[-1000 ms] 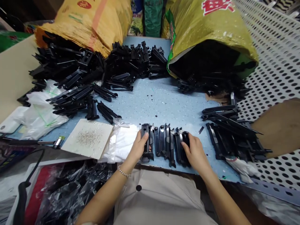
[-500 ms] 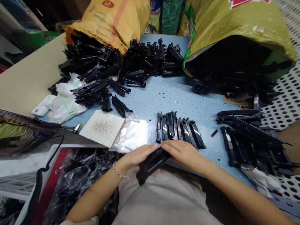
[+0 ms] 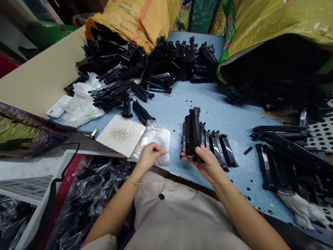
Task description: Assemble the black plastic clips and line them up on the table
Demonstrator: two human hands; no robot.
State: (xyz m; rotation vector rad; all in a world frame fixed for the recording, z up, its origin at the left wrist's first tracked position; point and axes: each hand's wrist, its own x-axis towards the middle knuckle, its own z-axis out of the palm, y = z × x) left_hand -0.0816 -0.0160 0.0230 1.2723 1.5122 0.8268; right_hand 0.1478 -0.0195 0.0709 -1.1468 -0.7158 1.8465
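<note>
My right hand (image 3: 205, 161) is closed round the lower end of a black plastic part (image 3: 193, 130), long and narrow, held upright above the work table. Behind it stands a row of similar black parts (image 3: 217, 147), partly hidden by the held one. My left hand (image 3: 152, 154) is over a stack of clear plastic bags (image 3: 163, 139) at the table's front edge. Its thumb and fingers are pinched together; whether a bag is caught between them I cannot make out. A cream board (image 3: 121, 135) strewn with tiny grains lies left of the bags.
Black parts (image 3: 114, 66) are heaped below an orange sack (image 3: 135, 21). A yellow sack (image 3: 275, 24) gapes at right, above more parts (image 3: 283, 166) and a white glove (image 3: 299, 205). A crate of plastic-wrapped things (image 3: 85, 198) stands below left. A screwdriver-like tool (image 3: 92, 133) lies by the board.
My hands have parted. The left has let go of the black part and moved to the bags; the right has raised the part upright over the row. The view has shifted slightly.
</note>
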